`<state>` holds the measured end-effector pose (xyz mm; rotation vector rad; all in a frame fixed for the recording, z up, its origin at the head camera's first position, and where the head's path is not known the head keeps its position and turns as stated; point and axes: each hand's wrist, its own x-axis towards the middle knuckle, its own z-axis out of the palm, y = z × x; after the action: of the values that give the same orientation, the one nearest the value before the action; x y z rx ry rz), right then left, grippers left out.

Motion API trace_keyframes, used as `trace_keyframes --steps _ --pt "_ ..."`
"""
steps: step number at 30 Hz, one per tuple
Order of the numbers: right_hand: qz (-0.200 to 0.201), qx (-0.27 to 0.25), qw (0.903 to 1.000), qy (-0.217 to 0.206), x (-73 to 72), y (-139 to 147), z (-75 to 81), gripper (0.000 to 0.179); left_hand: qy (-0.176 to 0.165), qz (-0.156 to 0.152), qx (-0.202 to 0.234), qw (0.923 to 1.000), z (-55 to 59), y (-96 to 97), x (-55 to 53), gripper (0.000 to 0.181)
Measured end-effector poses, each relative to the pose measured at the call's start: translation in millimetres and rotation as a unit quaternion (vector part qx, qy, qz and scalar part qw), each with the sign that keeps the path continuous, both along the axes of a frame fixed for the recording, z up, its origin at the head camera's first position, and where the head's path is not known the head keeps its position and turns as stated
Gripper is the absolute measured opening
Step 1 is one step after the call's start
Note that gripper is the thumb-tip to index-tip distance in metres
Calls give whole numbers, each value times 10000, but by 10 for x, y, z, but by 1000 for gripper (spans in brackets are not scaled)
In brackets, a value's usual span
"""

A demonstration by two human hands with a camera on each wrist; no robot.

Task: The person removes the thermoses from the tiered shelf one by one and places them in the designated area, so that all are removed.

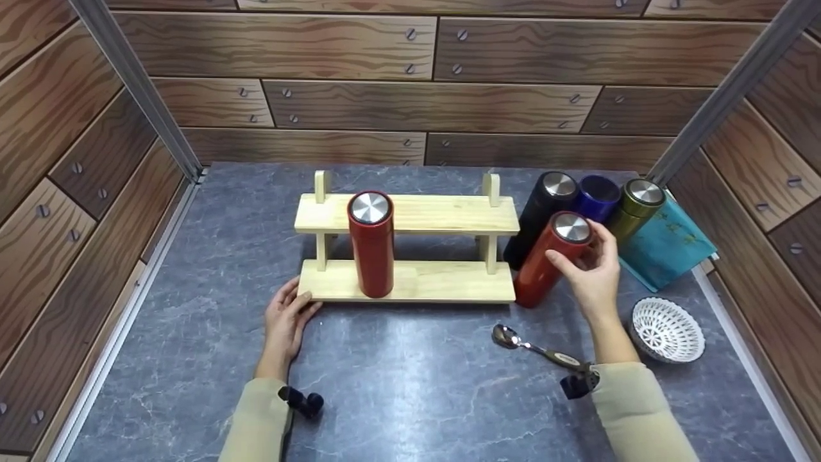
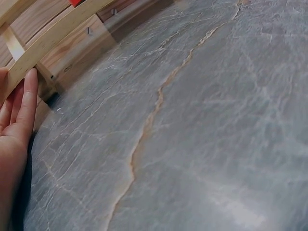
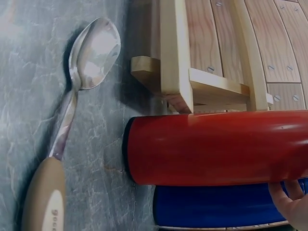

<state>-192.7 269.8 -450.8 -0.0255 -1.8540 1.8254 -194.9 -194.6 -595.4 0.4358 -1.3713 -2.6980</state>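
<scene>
My right hand (image 1: 596, 273) grips an orange-red thermos (image 1: 542, 266) near its silver-topped lid, thumb on the near side. That thermos stands just off the right end of a two-tier wooden rack (image 1: 449, 282). In the right wrist view its red body (image 3: 211, 149) lies across the frame, fingertips at its edge. At the rack's left front corner, my left hand (image 1: 288, 317) holds the lower board, thumb on top and fingers beneath; the left wrist view shows those fingers (image 2: 30, 98) against the wood. A darker red thermos (image 1: 373, 256) stands upright on the lower board.
Behind the held thermos stand a black thermos (image 1: 535, 215), a blue one (image 1: 593, 200) and an olive-gold one (image 1: 632, 208). A teal box (image 1: 670, 247) sits beyond them. A spoon (image 1: 539, 350) and a white woven basket (image 1: 696, 340) lie nearer. Wood-patterned panels enclose the table.
</scene>
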Motion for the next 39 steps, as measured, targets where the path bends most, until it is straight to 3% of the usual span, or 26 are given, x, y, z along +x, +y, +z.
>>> trace_keyframes --steps 13,17,22,32,39 --pt "143 222 9996 -97 26 -66 14 73 96 40 -81 9999 14 -55 5 53" --pt "31 123 9997 -185 73 3 -80 72 65 -1 -9 10000 4 -38 6 55" --pt "-4 -129 9999 95 124 136 -275 71 26 10 -2 10000 3 -26 9 54" --pt "-125 -527 9972 524 443 181 -367 58 37 -6 -68 10000 -8 -3 8 57" --pt "422 -819 9900 1072 637 83 -443 48 46 -32 -16 10000 -5 1 17 57"
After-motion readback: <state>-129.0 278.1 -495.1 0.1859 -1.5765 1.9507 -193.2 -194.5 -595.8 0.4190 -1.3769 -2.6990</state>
